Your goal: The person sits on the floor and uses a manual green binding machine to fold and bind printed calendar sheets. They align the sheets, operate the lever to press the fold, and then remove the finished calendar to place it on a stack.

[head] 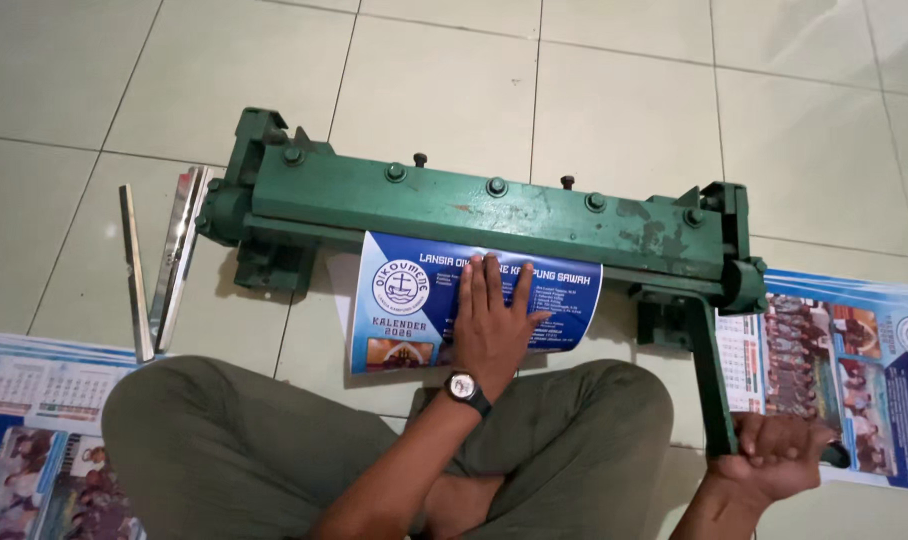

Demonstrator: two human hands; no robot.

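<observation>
At the bottom of the frame the person sits cross-legged on the tiled floor [614, 100], knees in olive trousers [224, 450] filling the lower middle. In the lower right, the right hand [774, 455] is closed in a fist around the end of the green lever handle [712, 385], which rises from there to the right end of the machine. Just above the knees, in the centre, the left hand [489, 315], with a dark wristwatch [466, 388] on its wrist, lies flat with fingers spread, palm pressing down on the blue calendar sheet [404, 310]; it grips nothing. That sheet lies on the floor with its upper edge tucked under the long bar of the green metal machine [494, 215], which runs across the middle of the frame from upper left to right. At the lower left corner a stack of printed calendars [34, 430] lies on the floor, and another stack [854, 370] lies at the right edge, beside the lever. Left of the machine, two or three thin metal strips [159, 255] lie side by side on the tiles.
</observation>
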